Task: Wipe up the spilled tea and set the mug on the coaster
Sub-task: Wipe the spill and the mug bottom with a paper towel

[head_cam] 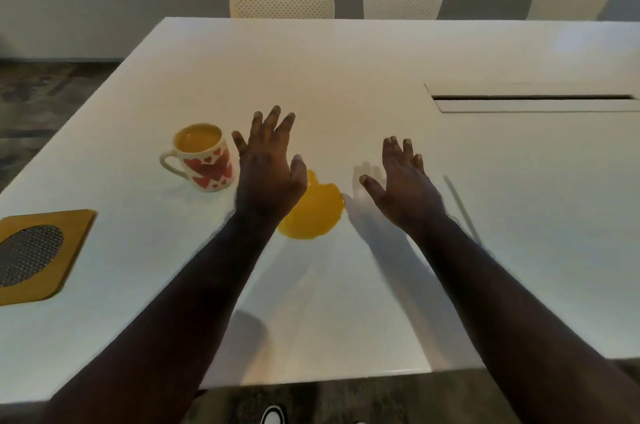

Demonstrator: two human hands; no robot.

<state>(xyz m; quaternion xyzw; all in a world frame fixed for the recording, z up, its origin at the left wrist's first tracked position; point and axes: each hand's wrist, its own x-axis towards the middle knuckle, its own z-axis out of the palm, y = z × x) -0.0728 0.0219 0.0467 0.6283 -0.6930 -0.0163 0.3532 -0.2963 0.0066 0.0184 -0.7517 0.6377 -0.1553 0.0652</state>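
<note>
A white mug (204, 160) with red hearts stands upright on the white table (381, 53), full of yellow-orange tea, its handle pointing left. A yellow puddle of spilled tea (313, 215) lies to the mug's right. My left hand (268, 167) hovers with fingers spread, just right of the mug and over the puddle's left edge. My right hand (403, 181) is spread open to the right of the puddle, holding nothing. The coaster (38, 254), a tan square with a grey woven oval centre, lies at the table's left edge. No cloth is in view.
A recessed cable slot with a flap (533, 101) is set in the table at the right. Three cream perforated chairs (282, 1) stand along the far side. The table's near edge runs below my forearms, with a shoe (273, 415) on the floor beneath.
</note>
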